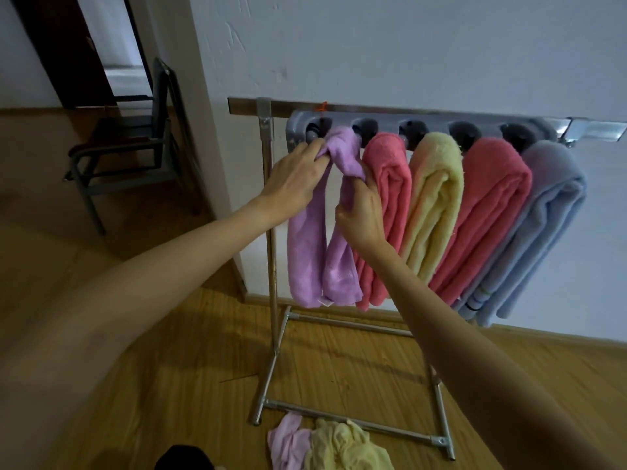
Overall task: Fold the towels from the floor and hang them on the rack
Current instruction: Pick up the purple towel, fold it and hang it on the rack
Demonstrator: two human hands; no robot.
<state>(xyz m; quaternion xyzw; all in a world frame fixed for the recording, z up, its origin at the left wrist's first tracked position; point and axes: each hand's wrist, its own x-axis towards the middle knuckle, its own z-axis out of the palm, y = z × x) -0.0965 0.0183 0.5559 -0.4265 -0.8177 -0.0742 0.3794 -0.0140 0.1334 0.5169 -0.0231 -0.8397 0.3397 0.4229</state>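
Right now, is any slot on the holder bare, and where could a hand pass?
None visibly bare: five towels pack the grey holder, purple towel through blue towel, touching side by side. Both hands crowd the purple one. Open passage: left of the rack post, and the floor inside the base bars.

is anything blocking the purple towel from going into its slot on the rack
Nothing visible does. The purple towel already hangs from the leftmost slot of the grey holder, gripped by the left hand and right hand. The pink towel hangs close beside it in the next slot, not in front.
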